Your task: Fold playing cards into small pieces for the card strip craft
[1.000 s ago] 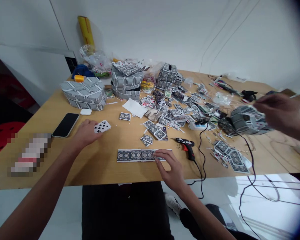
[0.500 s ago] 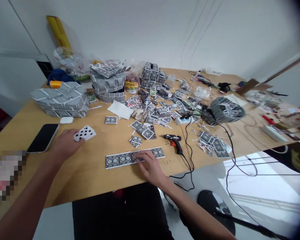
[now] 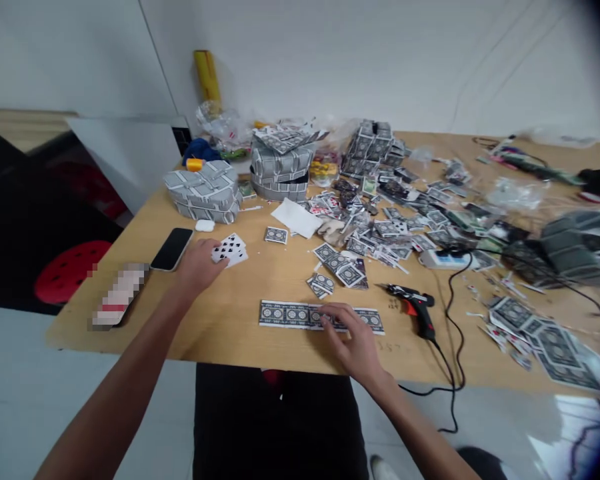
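Fingers of the right grip [image 3: 355, 337] cover the middle of the patterned card strip [image 3: 290, 315], with both ends showing on the tabletop [image 3: 220, 337]. Over on the right, the grey woven piece [image 3: 585, 243] runs into the dark edge of the view, cut off. The slab at left [image 3: 123, 297] is all pixel blocks, unreadable! That strip lies flat under the right fingertips; this grip is loose, fingers spread and clasping nothing. The left grip [image 3: 203, 270] pinches fanned playing cards [image 3: 231, 249] by their near side, faces up, just beyond the fingertips, with the phone [image 3: 172, 249] just beside. Black pips show on them, too small to count surely. Faint handwritten marks sit beside the glue gun [image 3: 413, 307], too blurred to read.
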